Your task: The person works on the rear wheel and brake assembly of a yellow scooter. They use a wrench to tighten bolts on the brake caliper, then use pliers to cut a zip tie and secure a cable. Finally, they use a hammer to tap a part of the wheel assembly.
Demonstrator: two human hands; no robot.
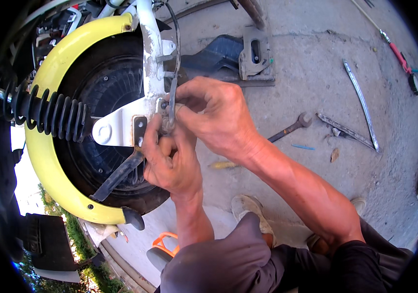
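Observation:
My right hand (223, 115) is closed in a pinch beside a dark cable (173, 88), its fingertips close against the cable's thicker lower end. Just below, my left hand (172, 161) has its fingers curled at the edge of a white metal bracket (113, 124). Whatever small piece lies between the fingers of either hand is mostly hidden. The bracket joins a worn white frame tube (149, 53) and has a bolt hole near my fingertips. Behind it stands a wheel (113, 78) under a yellow fender (48, 161), with a dark flat strut (116, 178) below the bracket.
A black coil spring shock (52, 115) is at the left. On the concrete lie a wrench (292, 127), metal bars (362, 105), a yellow-handled tool (223, 165) and a red-handled tool with a hose (400, 58). A metal stand (256, 53) is beyond my hands; orange-handled scissors-like loops (165, 241) are near my knee.

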